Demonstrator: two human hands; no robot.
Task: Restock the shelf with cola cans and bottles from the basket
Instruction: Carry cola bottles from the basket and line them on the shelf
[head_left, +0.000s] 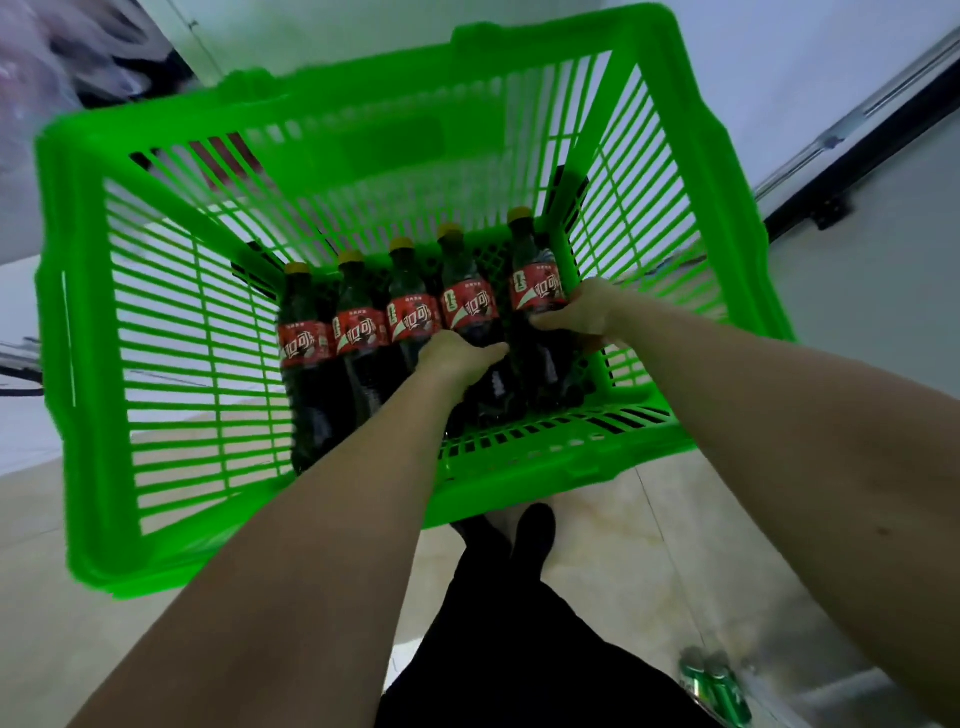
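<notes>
A bright green slatted basket (171, 332) fills the upper middle of the head view. Inside lie several dark cola bottles with yellow caps and red labels, side by side; the leftmost bottle (304, 338) touches the left part of the floor. My left hand (457, 358) is closed around the lower body of the fourth bottle (467, 306). My right hand (576, 312) grips the rightmost bottle (535, 288) just below its label. Both forearms reach in over the near rim. No cans are visible in the basket.
Below the basket are pale floor tiles (613, 561), my black trousers (498, 649) and a shoe. Green cans (714, 686) stand at the lower right. A white wall with a dark metal rail (857, 135) runs along the right.
</notes>
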